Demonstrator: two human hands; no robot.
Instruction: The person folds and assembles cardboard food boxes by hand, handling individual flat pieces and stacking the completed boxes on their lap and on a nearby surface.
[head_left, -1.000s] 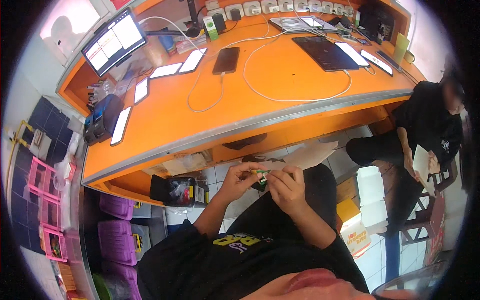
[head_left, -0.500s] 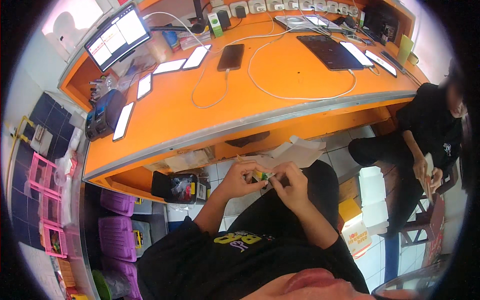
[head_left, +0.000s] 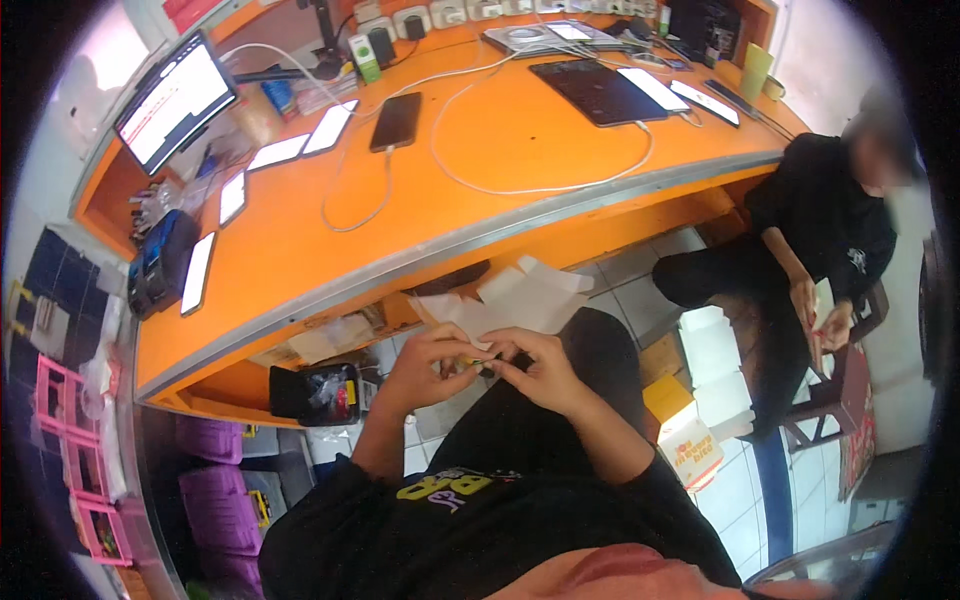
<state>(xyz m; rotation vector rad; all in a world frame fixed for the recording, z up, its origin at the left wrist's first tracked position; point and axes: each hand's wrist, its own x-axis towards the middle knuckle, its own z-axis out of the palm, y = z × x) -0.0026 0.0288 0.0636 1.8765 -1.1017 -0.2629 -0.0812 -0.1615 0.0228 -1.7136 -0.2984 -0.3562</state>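
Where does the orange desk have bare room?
Bare: the orange desktop between the nearest white-screened rectangular phone and the smaller white cable loop; also between the larger loop and the flat black tablet, save a dark speck. Crowded: the rear, by the square white sockets, and right of the tablet.

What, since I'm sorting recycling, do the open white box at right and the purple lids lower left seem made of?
Open white box: probably matte cardboard, with flat, folded panels. Purple lids: likely moulded plastic, evenly coloured and ribbed; gloss unclear.

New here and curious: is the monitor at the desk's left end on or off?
On: the monitor shows a bright, mostly white display with red markings.
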